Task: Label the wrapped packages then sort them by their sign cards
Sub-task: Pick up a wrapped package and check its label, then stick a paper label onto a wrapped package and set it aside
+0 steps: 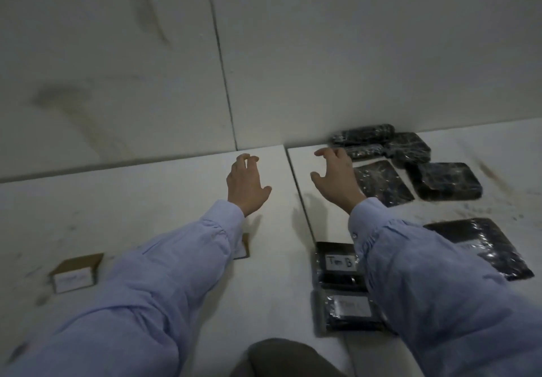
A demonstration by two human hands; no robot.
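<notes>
Black film-wrapped packages (410,153) lie unlabelled by the wall (322,68), just beside my right hand (334,177); two labelled packages (340,262) sit nearer me. Both it and my left hand (247,183) hover empty, fingers loosely curled. Labelling looks part-done; next I must grasp an unlabelled one.

8 wrapped pkgs (443,181) (2 w/ white labels (340,262)); 2 sign cards (76,272) (1 half hidden behind sleeve (176,259)).
</notes>
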